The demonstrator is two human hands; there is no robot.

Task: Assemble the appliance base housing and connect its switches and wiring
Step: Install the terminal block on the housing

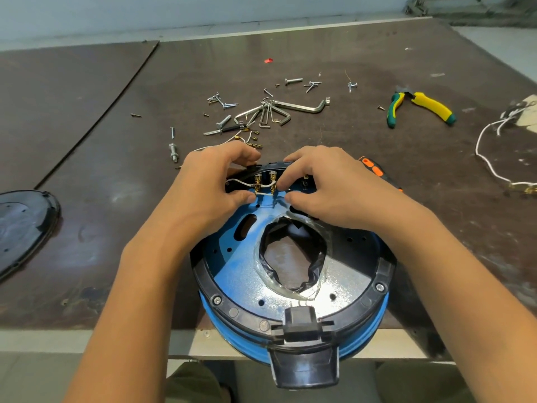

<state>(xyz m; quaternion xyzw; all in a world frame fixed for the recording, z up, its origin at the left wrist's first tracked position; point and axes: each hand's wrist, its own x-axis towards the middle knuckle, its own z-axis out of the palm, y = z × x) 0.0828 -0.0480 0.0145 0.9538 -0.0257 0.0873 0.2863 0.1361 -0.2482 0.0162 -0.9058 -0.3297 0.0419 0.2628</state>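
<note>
Overhanging the near edge of the table [87, 199], the blue base housing [241, 274] sits open side up, with its black latch [303, 365] nearest. At the far rim both hands are on the switch terminals [258, 181]. The left hand [215, 181] curls over the rim, thumb pressing the white wire [264, 194]. The right hand [322, 184] pinches that wire between thumb and forefinger (contact partly hidden). An orange-handled screwdriver [374, 168] lies just beyond. Farther out are hex keys [270, 112] and pliers [421, 107].
</note>
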